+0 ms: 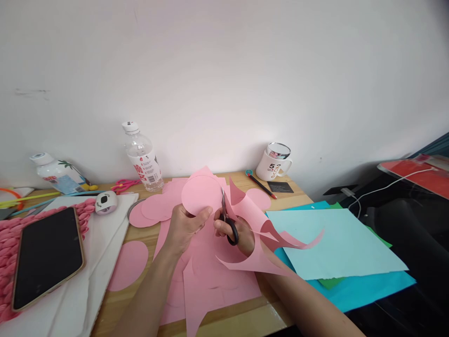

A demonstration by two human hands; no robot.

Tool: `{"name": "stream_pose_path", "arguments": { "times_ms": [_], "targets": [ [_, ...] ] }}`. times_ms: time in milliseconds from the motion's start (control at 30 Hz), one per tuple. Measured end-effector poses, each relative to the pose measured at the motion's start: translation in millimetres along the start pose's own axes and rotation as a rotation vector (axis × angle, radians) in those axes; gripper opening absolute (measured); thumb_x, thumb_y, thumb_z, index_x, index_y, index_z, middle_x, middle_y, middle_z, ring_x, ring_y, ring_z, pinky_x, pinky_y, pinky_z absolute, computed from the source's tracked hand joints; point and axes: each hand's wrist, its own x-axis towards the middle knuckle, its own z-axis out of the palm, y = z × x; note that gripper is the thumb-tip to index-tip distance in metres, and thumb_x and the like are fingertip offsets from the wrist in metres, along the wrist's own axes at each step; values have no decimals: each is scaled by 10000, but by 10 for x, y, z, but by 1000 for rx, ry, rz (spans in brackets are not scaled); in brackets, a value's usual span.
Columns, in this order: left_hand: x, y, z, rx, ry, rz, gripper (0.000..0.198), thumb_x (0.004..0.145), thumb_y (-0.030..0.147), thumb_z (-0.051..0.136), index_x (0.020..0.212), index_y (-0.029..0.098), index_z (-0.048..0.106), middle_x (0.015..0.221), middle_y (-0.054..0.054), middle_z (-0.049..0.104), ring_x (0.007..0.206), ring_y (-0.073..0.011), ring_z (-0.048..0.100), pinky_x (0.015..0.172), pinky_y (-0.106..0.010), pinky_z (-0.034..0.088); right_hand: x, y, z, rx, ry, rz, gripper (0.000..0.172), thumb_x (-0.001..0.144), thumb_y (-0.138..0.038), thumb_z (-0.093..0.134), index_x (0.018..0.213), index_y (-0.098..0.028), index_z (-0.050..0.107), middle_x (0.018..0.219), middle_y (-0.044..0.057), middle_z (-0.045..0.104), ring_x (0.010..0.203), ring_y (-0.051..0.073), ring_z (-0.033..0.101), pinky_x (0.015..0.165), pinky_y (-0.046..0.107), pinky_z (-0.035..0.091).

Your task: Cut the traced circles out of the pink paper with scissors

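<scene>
My left hand (185, 223) pinches a pink paper circle (200, 194) that is still joined to a larger pink sheet (257, 224). My right hand (234, 232) grips black-handled scissors (227, 220), blades pointing up along the circle's right edge. The cut sheet curls out to the right over the blue paper. Both hands hover above more pink sheets (210, 281) lying on the wooden table (238, 318).
Cut pink circles (128, 264) lie at the left. A phone (47, 255) rests on white paper by pink yarn. Two plastic bottles (142, 157), pink scissors, a white mug (274, 162), a red pen and light blue, teal and green sheets (336, 241) surround the work.
</scene>
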Motion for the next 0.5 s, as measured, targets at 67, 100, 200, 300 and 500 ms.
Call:
{"name": "stream_pose_path", "arguments": {
  "times_ms": [67, 100, 200, 300, 500],
  "targets": [
    [2, -1, -6, 7, -10, 11, 383, 599, 296, 716, 480, 201, 365, 419, 86, 301, 406, -43, 265, 415, -236, 183, 25, 43, 2, -2, -8, -39, 264, 830, -436, 542, 688, -218, 500, 680, -8, 495, 699, 161, 496, 693, 316, 435],
    [5, -2, -9, 13, -15, 18, 385, 608, 293, 713, 472, 200, 365, 409, 86, 304, 399, -43, 269, 415, -237, 184, 40, 72, 4, -4, -12, -50, 262, 831, -433, 540, 685, -220, 496, 674, -9, 491, 694, 162, 492, 694, 320, 430],
    [14, 1, -13, 11, -55, 56, 399, 656, 291, 693, 440, 194, 372, 374, 77, 335, 378, -45, 290, 424, -245, 214, 78, 169, 12, -15, -11, -50, 253, 815, -414, 558, 670, -221, 480, 657, -11, 470, 673, 164, 476, 674, 327, 417],
    [15, 15, 0, -60, -97, 76, 345, 711, 321, 660, 475, 179, 453, 396, 51, 440, 355, -56, 344, 425, -250, 265, 92, 246, 27, -23, 0, -45, 227, 801, -392, 582, 687, -223, 482, 665, -10, 468, 673, 166, 465, 656, 327, 410],
    [-6, 7, 9, -15, -37, 59, 381, 697, 316, 696, 447, 174, 447, 381, 55, 412, 372, -61, 359, 444, -251, 297, 90, 241, 37, -2, 3, -31, 240, 761, -438, 643, 767, -226, 530, 670, -5, 514, 682, 176, 502, 640, 329, 439]
  ]
}}
